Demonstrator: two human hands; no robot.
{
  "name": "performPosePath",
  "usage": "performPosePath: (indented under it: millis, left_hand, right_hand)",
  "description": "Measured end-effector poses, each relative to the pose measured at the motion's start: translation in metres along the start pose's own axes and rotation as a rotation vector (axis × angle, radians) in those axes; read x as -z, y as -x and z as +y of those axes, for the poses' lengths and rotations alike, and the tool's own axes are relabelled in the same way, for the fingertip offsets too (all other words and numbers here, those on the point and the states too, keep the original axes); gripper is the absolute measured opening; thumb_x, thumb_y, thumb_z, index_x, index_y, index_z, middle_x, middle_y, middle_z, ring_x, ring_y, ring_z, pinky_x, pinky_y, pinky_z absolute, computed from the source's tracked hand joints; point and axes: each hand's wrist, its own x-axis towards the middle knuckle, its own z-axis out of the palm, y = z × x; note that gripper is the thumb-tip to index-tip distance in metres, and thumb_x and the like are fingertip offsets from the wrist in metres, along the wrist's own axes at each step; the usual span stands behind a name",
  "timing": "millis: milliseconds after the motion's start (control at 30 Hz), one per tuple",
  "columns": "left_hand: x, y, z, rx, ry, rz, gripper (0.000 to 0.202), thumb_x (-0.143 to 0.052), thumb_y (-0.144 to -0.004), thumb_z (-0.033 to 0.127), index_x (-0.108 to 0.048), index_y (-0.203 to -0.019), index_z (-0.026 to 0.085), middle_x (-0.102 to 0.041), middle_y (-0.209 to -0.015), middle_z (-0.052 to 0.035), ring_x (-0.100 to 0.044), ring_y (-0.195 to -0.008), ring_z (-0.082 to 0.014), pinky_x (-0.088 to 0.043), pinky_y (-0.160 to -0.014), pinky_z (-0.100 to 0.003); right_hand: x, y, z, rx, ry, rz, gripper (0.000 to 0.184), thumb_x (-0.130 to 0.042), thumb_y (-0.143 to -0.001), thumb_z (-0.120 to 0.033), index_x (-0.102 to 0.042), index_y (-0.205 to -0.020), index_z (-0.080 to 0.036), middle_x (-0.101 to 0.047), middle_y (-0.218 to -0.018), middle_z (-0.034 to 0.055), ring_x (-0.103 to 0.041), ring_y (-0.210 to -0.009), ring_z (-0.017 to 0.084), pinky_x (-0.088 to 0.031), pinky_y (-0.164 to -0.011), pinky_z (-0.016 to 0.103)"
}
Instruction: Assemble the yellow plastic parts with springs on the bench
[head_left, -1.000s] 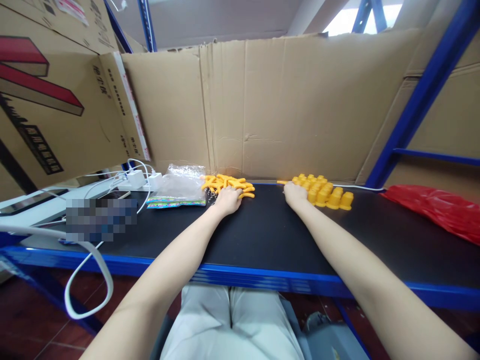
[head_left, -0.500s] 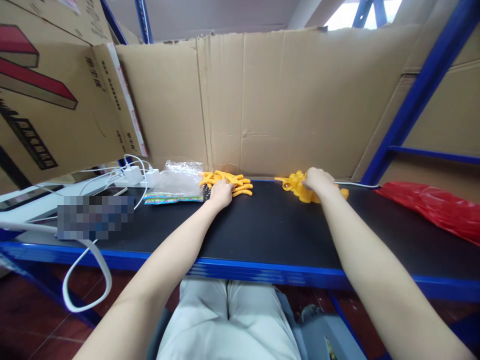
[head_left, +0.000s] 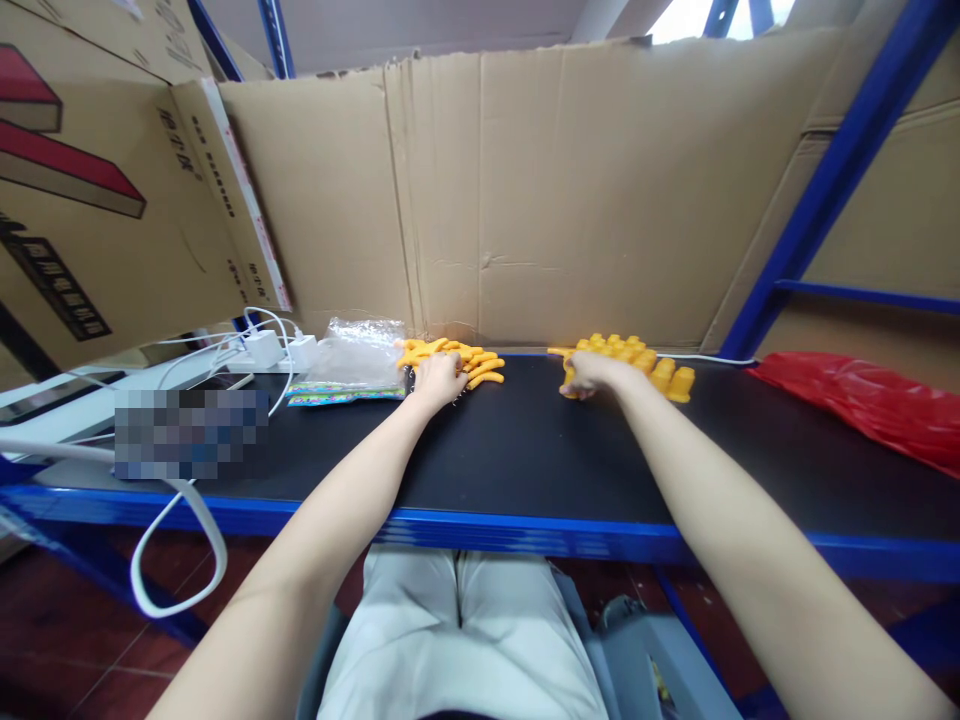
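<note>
My left hand (head_left: 440,380) rests at the front of a heap of orange-yellow curved plastic pieces (head_left: 486,366), with its fingers curled down and what lies under them hidden. To the right stands a group of yellow plastic cup-shaped pieces (head_left: 616,348), set close together in rows. My right hand (head_left: 591,374) reaches to their near left end, its fingers closed on a yellow piece there that is mostly covered by the hand. More of the yellow cups (head_left: 673,382) show to the right of my wrist.
Left of the heap lies a clear plastic bag (head_left: 352,362) with a coloured edge. White chargers (head_left: 264,350) and cables crowd the left side. A red plastic bag (head_left: 847,400) lies on the right. Cardboard (head_left: 570,200) walls the back of the black tabletop (head_left: 517,460).
My right hand has moved left across the yellow cups to their left end, uncovering the ones on the right. My left hand stays at the heap, having shifted only slightly.
</note>
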Motion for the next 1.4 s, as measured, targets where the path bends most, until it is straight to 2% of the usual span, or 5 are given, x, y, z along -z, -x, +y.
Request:
performPosePath:
  millis: [133,500,767,1033,1400]
  left_hand:
    - [0.004,-0.001,0.002,0.067,0.072,0.042,0.017,-0.056,-0.079,0.025,-0.066,-0.09,0.018,-0.069,-0.09,-0.0093,-0.064,-0.088,-0.0262,-0.05,-0.079,-0.039]
    - [0.007,-0.004,0.001,0.132,0.096,0.099,0.03,-0.039,-0.088,0.024,-0.066,-0.1,0.018,-0.07,-0.1,-0.0094,-0.063,-0.098,-0.0227,-0.046,-0.089,-0.035]
    - [0.0,-0.005,-0.005,0.012,0.062,0.163,0.034,-0.044,-0.081,0.009,-0.058,-0.111,0.019,-0.067,-0.11,-0.0087,-0.062,-0.1,-0.0213,-0.046,-0.085,-0.031]
    - [0.004,-0.004,-0.003,-0.063,-0.051,0.108,0.033,-0.046,-0.085,0.017,-0.061,-0.114,0.021,-0.07,-0.102,-0.0076,-0.063,-0.099,-0.0231,-0.045,-0.086,-0.033]
    - [0.008,-0.001,0.004,0.039,-0.136,-0.005,0.037,-0.043,-0.084,0.016,-0.061,-0.116,0.022,-0.069,-0.107,-0.0093,-0.063,-0.097,-0.0236,-0.045,-0.081,-0.033]
  right_hand:
    - [-0.006,0.009,-0.023,0.075,0.012,-0.361,0.012,-0.071,-0.074,-0.022,-0.062,-0.074,-0.013,-0.066,-0.062,0.0044,-0.064,-0.059,0.017,-0.05,-0.058,0.028]
    - [-0.018,0.013,-0.063,0.012,0.006,-0.274,0.015,-0.071,-0.073,-0.025,-0.06,-0.077,-0.015,-0.069,-0.077,0.0046,-0.064,-0.071,0.015,-0.045,-0.058,0.02]
    - [-0.036,0.017,-0.057,0.034,-0.047,-0.11,0.031,-0.07,-0.074,-0.037,-0.059,-0.092,-0.015,-0.066,-0.103,0.0105,-0.062,-0.095,0.021,-0.044,-0.076,0.026]
    - [-0.032,0.016,-0.049,0.364,0.099,-0.005,0.023,-0.06,-0.075,-0.013,-0.059,-0.097,-0.016,-0.063,-0.106,0.011,-0.06,-0.096,0.023,-0.042,-0.079,0.03]
    - [-0.03,0.021,-0.054,0.539,-0.012,-0.087,0.029,-0.067,-0.073,-0.016,-0.067,-0.102,-0.015,-0.066,-0.106,0.0094,-0.06,-0.099,0.024,-0.043,-0.084,0.029]
